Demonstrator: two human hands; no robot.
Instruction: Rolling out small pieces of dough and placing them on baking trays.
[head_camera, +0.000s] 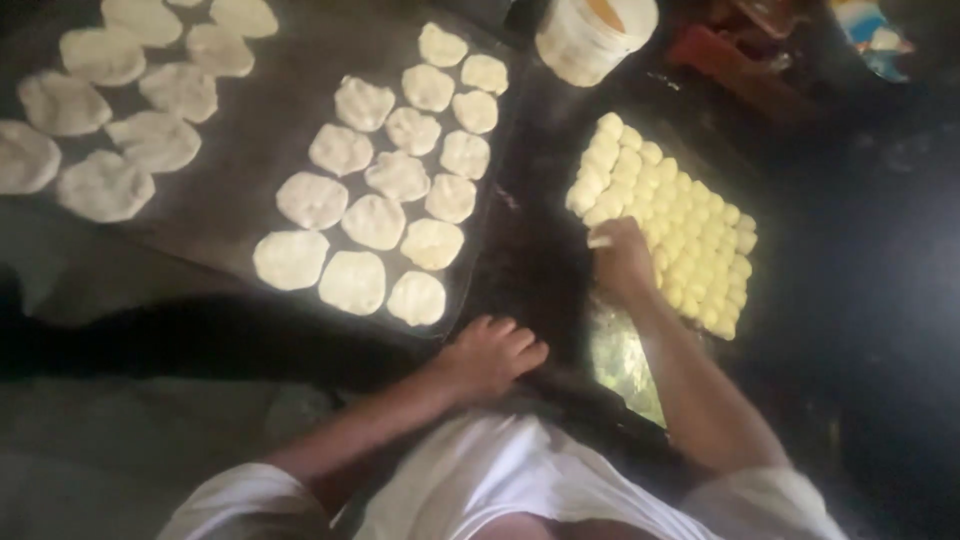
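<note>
Nearest the wearer, the left hand (492, 355) rests with fingers loosely spread on the dark worktop's near edge, holding nothing. Further out, the right hand (622, 258) curls its fingertips around one small pale dough ball (601, 240) at the near-left edge of the block of pale yellow dough balls (680, 225). That block stretches away to the right. Beyond the left hand lie flattened pale dough rounds (385, 190) on a dark tray.

My right hand (622, 262) is on the packed dough balls (680, 235), fingers pinching one at the near edge. Left hand (488, 355) rests flat on the dark surface (250, 120), just below the flattened dough discs (385, 185). White tub (590, 35) up top.
</note>
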